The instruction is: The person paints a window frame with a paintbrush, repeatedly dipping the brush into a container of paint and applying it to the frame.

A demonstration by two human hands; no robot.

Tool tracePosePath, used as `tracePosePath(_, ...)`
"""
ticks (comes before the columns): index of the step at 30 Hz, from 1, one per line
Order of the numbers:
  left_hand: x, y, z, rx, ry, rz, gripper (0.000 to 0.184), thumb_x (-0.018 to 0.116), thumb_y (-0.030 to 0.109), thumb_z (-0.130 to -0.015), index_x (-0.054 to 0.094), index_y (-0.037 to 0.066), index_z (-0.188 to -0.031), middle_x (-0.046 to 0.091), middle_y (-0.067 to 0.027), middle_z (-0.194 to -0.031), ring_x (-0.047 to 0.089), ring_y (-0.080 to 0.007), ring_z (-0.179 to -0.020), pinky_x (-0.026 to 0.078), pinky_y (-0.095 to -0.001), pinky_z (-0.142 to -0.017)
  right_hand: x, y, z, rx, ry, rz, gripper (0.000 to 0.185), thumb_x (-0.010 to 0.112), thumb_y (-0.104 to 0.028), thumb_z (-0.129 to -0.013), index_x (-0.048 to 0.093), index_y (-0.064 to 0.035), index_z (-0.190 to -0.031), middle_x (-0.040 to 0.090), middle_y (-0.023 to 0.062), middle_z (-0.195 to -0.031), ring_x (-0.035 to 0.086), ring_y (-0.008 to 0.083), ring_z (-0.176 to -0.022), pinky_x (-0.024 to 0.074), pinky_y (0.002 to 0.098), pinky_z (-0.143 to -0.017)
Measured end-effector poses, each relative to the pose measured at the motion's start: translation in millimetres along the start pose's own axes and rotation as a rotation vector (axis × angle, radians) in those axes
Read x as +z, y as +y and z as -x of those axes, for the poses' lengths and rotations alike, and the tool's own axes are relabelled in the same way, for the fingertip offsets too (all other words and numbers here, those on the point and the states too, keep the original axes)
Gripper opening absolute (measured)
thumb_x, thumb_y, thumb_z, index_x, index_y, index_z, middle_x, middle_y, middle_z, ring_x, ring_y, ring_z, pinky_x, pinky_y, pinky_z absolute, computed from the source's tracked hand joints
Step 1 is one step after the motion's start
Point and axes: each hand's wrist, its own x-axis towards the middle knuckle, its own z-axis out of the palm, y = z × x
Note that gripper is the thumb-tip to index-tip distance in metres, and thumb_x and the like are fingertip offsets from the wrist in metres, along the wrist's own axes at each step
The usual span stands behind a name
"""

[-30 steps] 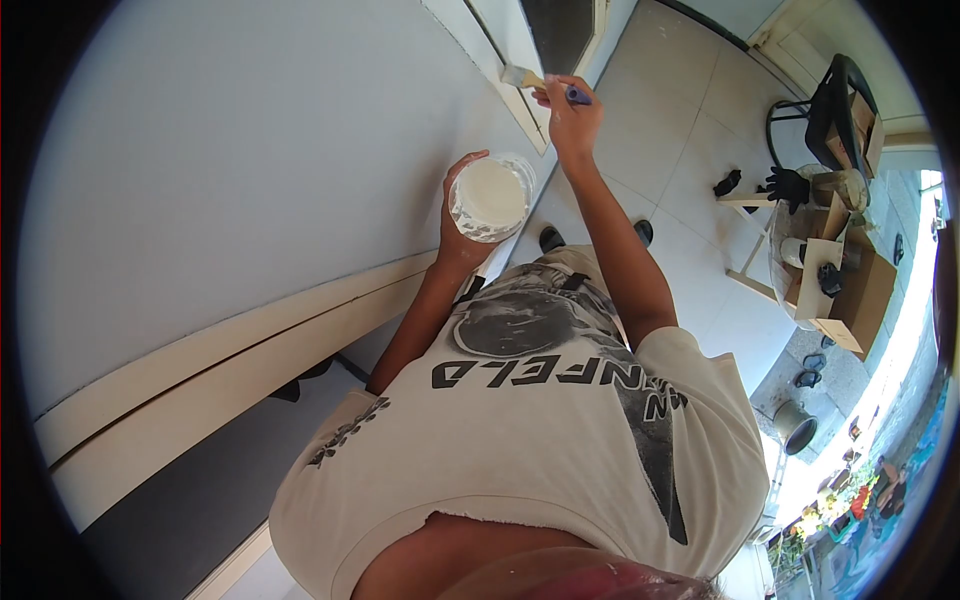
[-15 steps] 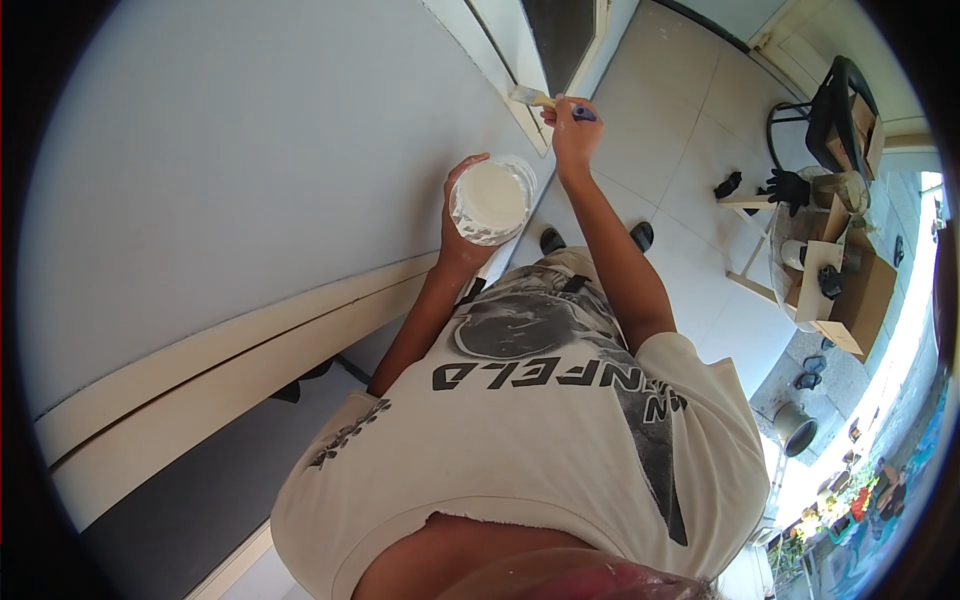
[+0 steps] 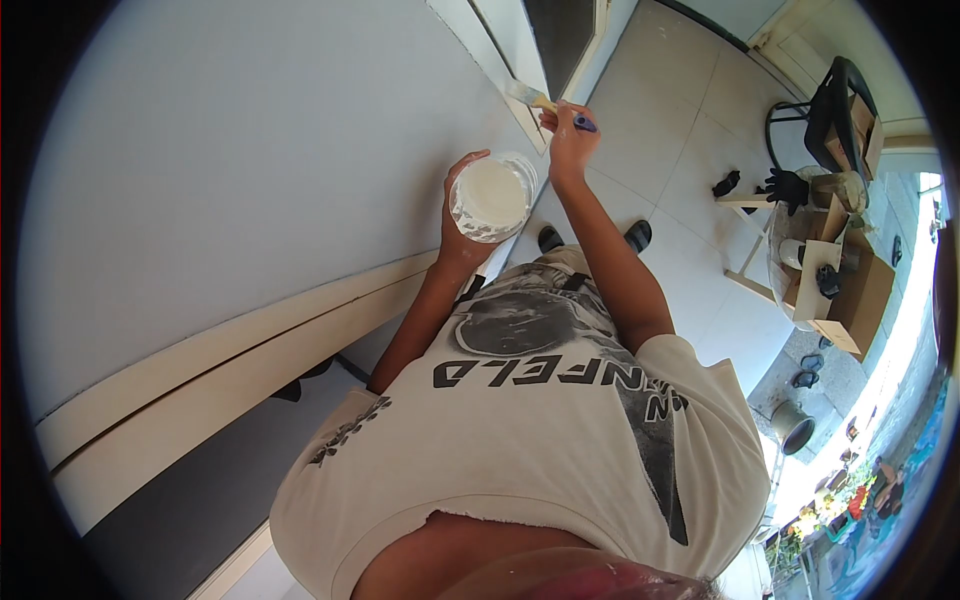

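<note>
My left hand (image 3: 459,240) is wrapped around the side of a white paint tub (image 3: 493,195), holding it beside the wall. Pale paint fills the tub's inside, and smears of it mark the rim. Higher up, my right hand (image 3: 574,138) is closed on a paintbrush (image 3: 546,104) with a yellowish ferrule area and a purple handle end. The brush's bristles, whitish with paint, point up and left at the pale door or window frame (image 3: 508,72). Whether the bristles touch the frame I cannot tell.
A large grey wall panel (image 3: 250,180) fills the left, with cream trim (image 3: 240,350) below. To the right on the tiled floor (image 3: 660,130) are a black chair (image 3: 835,115), a stand with cardboard boxes (image 3: 865,290), a black glove (image 3: 787,187) and a metal bucket (image 3: 793,428).
The paintbrush has shifted slightly up and left at its bristles, and its handle end has dipped a little. My left hand and the paint tub have barely moved.
</note>
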Motion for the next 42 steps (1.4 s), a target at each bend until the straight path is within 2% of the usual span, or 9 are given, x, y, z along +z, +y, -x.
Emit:
tracePosePath(3, 0, 1, 0, -0.013, 0.002, 0.019, 0.103, 0.096, 0.004, -0.065, 0.036, 0.007, -0.149, 0.043, -0.0168, -0.151, 0.047, -0.0291, -0.139, 0.041, -0.0410, -0.116, 14, -24, 7, 0.034, 0.066, 0.097, 0.017, 0.066, -0.011, -0.101, 0.064, 0.0052, -0.099, 0.074, 0.0199, -0.084, 0.076, 0.0226, -0.074, 0.0638, 0.0328, -0.073)
tracePosePath(8, 0, 6, -1, -0.032, -0.007, 0.036, 0.104, 0.096, 0.005, -0.065, 0.036, 0.007, -0.149, 0.043, -0.0168, -0.152, 0.047, -0.0290, -0.140, 0.041, -0.0413, -0.117, 80, -124, 35, -0.178, -0.251, -0.362, 0.021, 0.067, -0.014, -0.101, 0.063, 0.0065, -0.101, 0.074, 0.0213, -0.088, 0.076, 0.0253, -0.076, 0.0642, 0.0356, -0.077)
tracePosePath(12, -2, 9, -2, -0.008, -0.016, -0.018, 0.103, 0.097, 0.006, -0.065, 0.036, 0.007, -0.149, 0.045, -0.0170, -0.151, 0.048, -0.0295, -0.139, 0.041, -0.0423, -0.117, 62, -92, 27, -0.210, -0.251, -0.380, 0.021, 0.068, -0.014, -0.101, 0.063, 0.0068, -0.101, 0.074, 0.0221, -0.089, 0.076, 0.0267, -0.076, 0.0644, 0.0364, -0.077)
tracePosePath(18, 0, 7, -1, 0.035, 0.020, -0.012, 0.103, 0.097, 0.007, -0.065, 0.037, 0.007, -0.149, 0.046, -0.0172, -0.150, 0.048, -0.0305, -0.139, 0.041, -0.0430, -0.117, 4, -18, 13, -0.025, 0.005, 0.125, 0.022, 0.067, -0.014, -0.101, 0.063, 0.0075, -0.104, 0.075, 0.0217, -0.090, 0.076, 0.0248, -0.077, 0.0636, 0.0354, -0.075)
tracePosePath(26, -1, 8, -5, 0.024, 0.017, -0.066, 0.103, 0.097, 0.007, -0.065, 0.037, 0.008, -0.149, 0.046, -0.0170, -0.150, 0.047, -0.0302, -0.139, 0.040, -0.0430, -0.118, 89, -144, 40, -0.272, -0.295, -0.347, 0.019, 0.067, -0.013, -0.102, 0.062, 0.0052, -0.102, 0.074, 0.0206, -0.090, 0.076, 0.0253, -0.077, 0.0630, 0.0349, -0.077)
tracePosePath(33, 0, 4, -5, 0.039, 0.037, -0.046, 0.104, 0.097, 0.007, -0.064, 0.037, 0.009, -0.149, 0.046, -0.0171, -0.150, 0.047, -0.0305, -0.140, 0.040, -0.0430, -0.117, 32, -65, 22, -0.197, -0.196, -0.154, 0.017, 0.066, -0.012, -0.102, 0.062, 0.0049, -0.101, 0.074, 0.0200, -0.089, 0.076, 0.0236, -0.076, 0.0630, 0.0340, -0.076)
tracePosePath(35, 0, 5, -5, 0.040, 0.041, -0.031, 0.105, 0.097, 0.007, -0.064, 0.036, 0.009, -0.149, 0.046, -0.0171, -0.150, 0.047, -0.0304, -0.139, 0.040, -0.0431, -0.117, 23, -72, 21, -0.069, -0.080, 0.111, 0.016, 0.066, -0.010, -0.101, 0.063, 0.0051, -0.098, 0.074, 0.0192, -0.085, 0.075, 0.0215, -0.073, 0.0622, 0.0319, -0.072)
tracePosePath(37, -1, 7, -5, 0.019, 0.030, -0.017, 0.104, 0.097, 0.007, -0.065, 0.036, 0.009, -0.149, 0.045, -0.0169, -0.151, 0.047, -0.0304, -0.139, 0.040, -0.0433, -0.117, 43, -95, 21, -0.084, -0.095, 0.096, 0.018, 0.066, -0.011, -0.100, 0.063, 0.0055, -0.095, 0.074, 0.0190, -0.082, 0.074, 0.0206, -0.071, 0.0614, 0.0313, -0.069)
tracePosePath(42, 3, 7, -9, 0.096, 0.086, 0.011, 0.100, 0.097, 0.012, -0.065, 0.041, 0.005, -0.147, 0.049, -0.0137, -0.148, 0.052, -0.0266, -0.132, 0.045, -0.0420, -0.113, 100, -175, 31, -0.338, -0.387, -0.246, 0.021, 0.064, -0.012, -0.102, 0.063, 0.0085, -0.104, 0.073, 0.0233, -0.090, 0.076, 0.0281, -0.079, 0.0633, 0.0378, -0.078)
